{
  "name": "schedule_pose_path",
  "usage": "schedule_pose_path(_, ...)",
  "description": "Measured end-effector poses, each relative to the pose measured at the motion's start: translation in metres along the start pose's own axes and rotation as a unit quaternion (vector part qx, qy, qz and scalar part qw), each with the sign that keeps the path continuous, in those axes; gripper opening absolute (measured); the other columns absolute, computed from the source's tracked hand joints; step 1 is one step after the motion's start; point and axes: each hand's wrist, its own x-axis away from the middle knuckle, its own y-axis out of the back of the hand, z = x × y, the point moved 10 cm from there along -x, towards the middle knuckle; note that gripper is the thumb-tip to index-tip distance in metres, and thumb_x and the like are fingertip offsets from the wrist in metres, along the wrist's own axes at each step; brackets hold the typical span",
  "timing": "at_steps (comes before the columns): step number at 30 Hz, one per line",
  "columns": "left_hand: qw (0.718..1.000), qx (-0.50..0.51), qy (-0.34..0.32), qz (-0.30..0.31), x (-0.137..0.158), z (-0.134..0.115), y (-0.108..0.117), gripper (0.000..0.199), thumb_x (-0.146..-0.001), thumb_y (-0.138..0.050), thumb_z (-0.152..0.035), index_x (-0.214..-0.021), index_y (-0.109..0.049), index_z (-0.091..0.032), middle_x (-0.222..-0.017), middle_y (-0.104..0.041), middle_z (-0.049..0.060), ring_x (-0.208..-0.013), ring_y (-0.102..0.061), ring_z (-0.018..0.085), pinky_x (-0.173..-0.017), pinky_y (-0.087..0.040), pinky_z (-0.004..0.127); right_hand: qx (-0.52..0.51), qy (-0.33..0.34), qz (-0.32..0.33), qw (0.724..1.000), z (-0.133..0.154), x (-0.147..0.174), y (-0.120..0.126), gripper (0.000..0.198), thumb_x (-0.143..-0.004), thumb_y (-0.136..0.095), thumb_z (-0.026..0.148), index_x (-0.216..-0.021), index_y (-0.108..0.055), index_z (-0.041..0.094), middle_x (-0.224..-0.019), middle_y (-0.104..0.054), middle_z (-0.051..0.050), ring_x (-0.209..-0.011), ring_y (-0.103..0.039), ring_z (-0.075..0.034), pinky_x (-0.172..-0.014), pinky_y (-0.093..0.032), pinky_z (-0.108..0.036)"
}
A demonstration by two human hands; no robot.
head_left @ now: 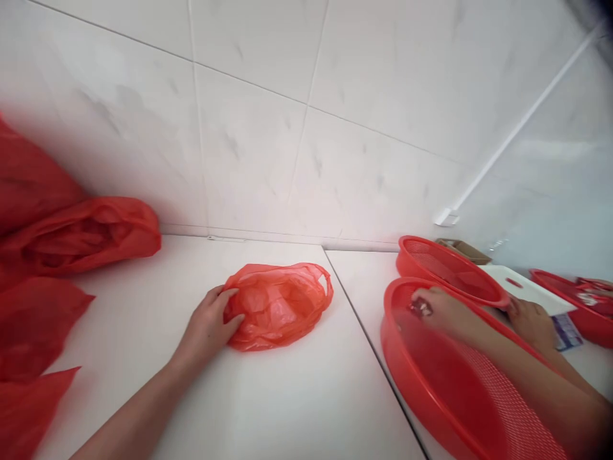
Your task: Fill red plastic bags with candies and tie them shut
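A thin red plastic bag [280, 313] lies on the white table with its mouth spread wide and a loop handle on its right side. My left hand [213, 319] pinches the bag's left rim, thumb inside the opening. At the right, my right hand [438, 310] is over the far end of a large red mesh basket [431, 370]. Its fingers are closed on a small dark shiny item [421, 306], blurred, so its kind cannot be made out. Little else shows in the visible part of this basket.
Behind stands a second red basket [447, 268], with another person's hand [531, 319] at its right end. Further right are a white board [527, 291] and a red basket [584, 313] holding packets. Red bags [96, 236] fill the left side. A tiled wall [258, 160] closes the back.
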Motion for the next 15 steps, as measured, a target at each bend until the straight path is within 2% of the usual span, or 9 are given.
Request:
schedule_pose_path(3,1.0,0.019,-0.001,0.0,0.002,-0.002,0.002,0.052,-0.08,-0.05,-0.038,-0.128,-0.048,-0.02,-0.138,-0.041,0.008,-0.122,-0.047,0.026,-0.102,-0.041,0.037,0.037,0.04,-0.062,0.997,0.052,-0.009,0.033,0.016,-0.077,-0.054,0.023,-0.093,-0.057,0.026,-0.102,-0.056,-0.008,-0.083,-0.056,-0.02,-0.067,-0.041,-0.032)
schedule_pose_path(5,0.999,0.032,0.001,0.002,0.003,-0.003,0.003,0.051,-0.08,-0.05,-0.036,-0.129,-0.046,-0.021,-0.139,-0.041,0.008,-0.122,-0.047,0.025,-0.101,-0.041,0.036,0.022,0.124,-0.062,0.99,0.109,-0.01,0.035,0.02,-0.08,-0.052,0.023,-0.099,-0.057,0.029,-0.109,-0.054,-0.005,-0.092,-0.056,-0.018,-0.074,-0.043,-0.029)
schedule_pose_path(7,0.999,0.041,0.005,0.002,0.005,-0.003,0.004,0.051,-0.08,-0.05,-0.035,-0.129,-0.046,-0.022,-0.139,-0.041,0.008,-0.121,-0.047,0.025,-0.1,-0.041,0.036,-0.003,0.217,-0.023,0.976,0.169,-0.006,0.02,0.017,-0.08,-0.055,0.025,-0.097,-0.057,0.029,-0.106,-0.053,-0.002,-0.087,-0.056,-0.015,-0.074,-0.044,-0.027)
schedule_pose_path(10,0.999,0.045,0.006,0.0,0.006,-0.004,0.005,0.05,-0.08,-0.05,-0.034,-0.128,-0.047,-0.023,-0.138,-0.042,0.007,-0.121,-0.048,0.025,-0.098,-0.043,0.034,-0.009,0.316,0.036,0.948,0.242,0.003,-0.014,0.027,-0.079,-0.053,0.016,-0.102,-0.058,0.029,-0.106,-0.051,-0.001,-0.083,-0.056,-0.013,-0.072,-0.045,-0.024)
schedule_pose_path(13,0.999,0.044,0.001,-0.004,0.006,-0.004,0.006,0.049,-0.08,-0.051,-0.034,-0.127,-0.047,-0.023,-0.137,-0.042,0.007,-0.12,-0.049,0.024,-0.097,-0.044,0.034,0.021,0.363,0.074,0.929,0.283,0.006,-0.039,0.043,-0.073,-0.056,0.011,-0.112,-0.056,0.028,-0.113,-0.049,-0.004,-0.094,-0.055,-0.017,-0.071,-0.046,-0.023)
schedule_pose_path(15,0.999,0.039,-0.006,-0.009,0.005,-0.005,0.006,0.049,-0.08,-0.051,-0.033,-0.128,-0.047,-0.023,-0.136,-0.043,0.007,-0.12,-0.049,0.025,-0.097,-0.044,0.035,0.033,0.368,0.087,0.925,0.288,0.004,-0.043,0.053,-0.071,-0.062,0.014,-0.121,-0.052,0.029,-0.121,-0.047,-0.006,-0.106,-0.052,-0.022,-0.076,-0.047,-0.026)
